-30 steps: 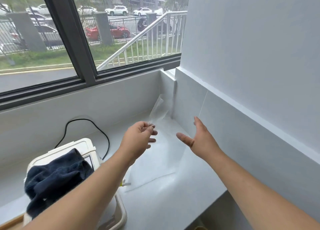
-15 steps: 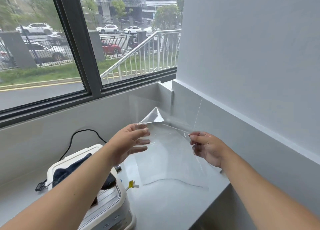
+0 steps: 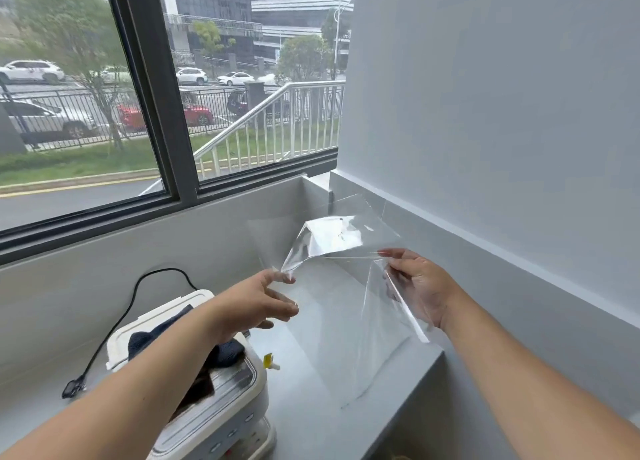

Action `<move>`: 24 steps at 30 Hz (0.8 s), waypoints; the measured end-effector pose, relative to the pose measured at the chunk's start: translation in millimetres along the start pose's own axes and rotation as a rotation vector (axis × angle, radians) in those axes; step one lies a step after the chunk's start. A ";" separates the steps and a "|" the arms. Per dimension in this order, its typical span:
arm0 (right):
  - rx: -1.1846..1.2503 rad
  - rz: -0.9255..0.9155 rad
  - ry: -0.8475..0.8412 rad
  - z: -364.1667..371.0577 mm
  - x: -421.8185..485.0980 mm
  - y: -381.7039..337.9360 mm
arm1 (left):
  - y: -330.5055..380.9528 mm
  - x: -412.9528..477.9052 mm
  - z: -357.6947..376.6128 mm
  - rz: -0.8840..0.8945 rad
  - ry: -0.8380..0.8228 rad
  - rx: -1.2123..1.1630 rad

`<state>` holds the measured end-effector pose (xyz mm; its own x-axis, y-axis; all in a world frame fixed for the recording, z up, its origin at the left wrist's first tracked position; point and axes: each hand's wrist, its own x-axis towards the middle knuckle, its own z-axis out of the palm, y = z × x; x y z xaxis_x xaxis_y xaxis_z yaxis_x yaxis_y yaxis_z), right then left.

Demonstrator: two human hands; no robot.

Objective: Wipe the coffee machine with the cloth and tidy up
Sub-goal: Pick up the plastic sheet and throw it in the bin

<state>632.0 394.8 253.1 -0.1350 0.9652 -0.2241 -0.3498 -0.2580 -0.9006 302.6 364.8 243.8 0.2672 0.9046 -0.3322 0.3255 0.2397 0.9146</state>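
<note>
Down on the grey counter (image 3: 311, 418) sits the white coffee machine (image 3: 221, 411), with the dark cloth (image 3: 227, 353) bunched on its lid under the left forearm. Above, a clear plastic bag (image 3: 332, 241) spans both hands: the left hand (image 3: 258, 303) pinches 1 corner, and the right hand (image 3: 417, 286) grips the opposite edge.

No text or label can be read.

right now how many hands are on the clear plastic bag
2. The left hand pinches the clear plastic bag at its left corner, and the right hand holds its right edge. Both are in full view, none hidden.
</note>
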 end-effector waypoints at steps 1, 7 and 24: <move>0.016 -0.002 0.008 1.4 -3.9 0.2 | -0.2 -1.6 1.2 0.008 0.016 0.019; 0.013 -0.036 0.061 -6.5 -29.7 -0.2 | 5.2 -5.0 1.0 0.111 0.157 0.027; -0.371 -0.058 0.179 -72.0 -122.9 -8.4 | 40.9 15.1 53.7 0.323 0.102 0.039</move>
<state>718.3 281.4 261.3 0.0497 0.9785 -0.2003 0.0102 -0.2010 -0.9795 368.6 369.4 263.8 0.2707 0.9627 0.0003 0.2738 -0.0772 0.9587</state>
